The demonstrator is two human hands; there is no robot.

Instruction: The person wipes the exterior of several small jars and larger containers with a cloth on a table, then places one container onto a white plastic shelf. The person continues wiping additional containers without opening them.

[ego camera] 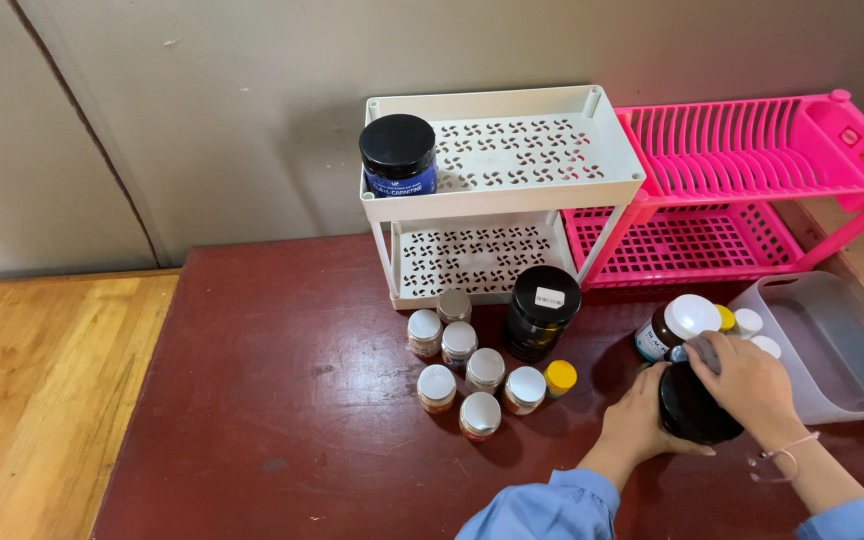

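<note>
Dark red tabletop [282, 400] sits against a grey wall, wood floor to the left.

Largest first: the white two-tier rack [512, 190] stands at the back, with a pink dish rack [752, 190] touching its right side. A clear plastic bin [832, 340] lies tipped on its side at the right table edge.

A black-lidded blue jar [398, 155] sits on the front left corner of the white rack's top tier, right at the rim. A bump to the rack could tip it down onto the jars below.

A tall black tub [542, 312] stands just in front of the rack. A brown bottle with a white cap [674, 328] stands near the hands.

Both hands are on the black jar [694, 408], which is low on the table at front right. The left hand [637, 420] cups its left side and the right hand [747, 385] is clamped over the top. Whether the jar is lifted or resting, I cannot tell.

Risks, as I judge them:
- The grip is top-heavy, so a slick lid could slip.
- The right wrist is close to the brown bottle and the small white and yellow caps [747, 322] behind it, so a careless lift could knock them over.
- The cluster of small white-lidded jars [467, 375] and the yellow-lidded jar [559, 377] are packed tightly, some touching. One knock could topple several.
</note>
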